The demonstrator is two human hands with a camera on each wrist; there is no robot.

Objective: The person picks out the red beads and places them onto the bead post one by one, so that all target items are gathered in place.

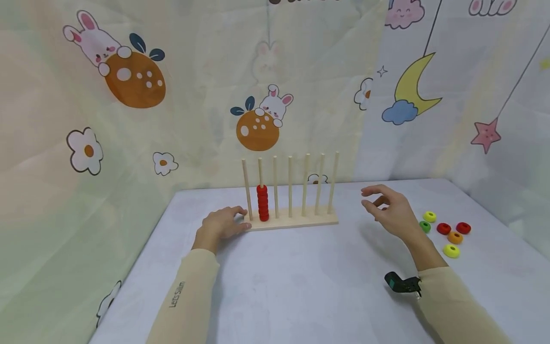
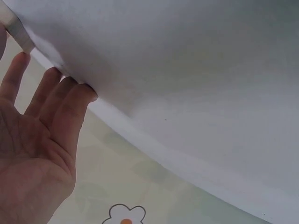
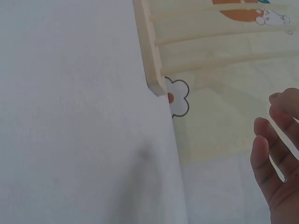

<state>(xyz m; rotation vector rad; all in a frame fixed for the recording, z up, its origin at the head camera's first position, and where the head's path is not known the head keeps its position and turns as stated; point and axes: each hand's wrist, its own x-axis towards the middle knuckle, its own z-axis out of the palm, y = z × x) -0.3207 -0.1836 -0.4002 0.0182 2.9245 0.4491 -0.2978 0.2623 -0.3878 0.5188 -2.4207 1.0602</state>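
A wooden peg rack (image 1: 296, 220) with several upright pegs stands on the table. A stack of red rings (image 1: 263, 203) sits on its second peg from the left. My left hand (image 1: 221, 227) grips the left end of the base, thumb at the front and index finger at the far side. In the left wrist view, the other fingers of that hand (image 2: 46, 126) rest on the tabletop. To the right of the rack, my right hand (image 1: 393, 212) hovers above the table, fingers bent and apart from the thumb, holding nothing. Part of it (image 3: 285, 154) shows in the right wrist view.
Loose yellow, green, red and orange rings lie on the table beyond my right forearm, including an orange ring (image 1: 455, 237) and a front yellow ring (image 1: 451, 251). A printed cloth (image 1: 206, 119) hangs behind the white table (image 1: 292, 286). A black device (image 1: 401, 283) is strapped to my right wrist.
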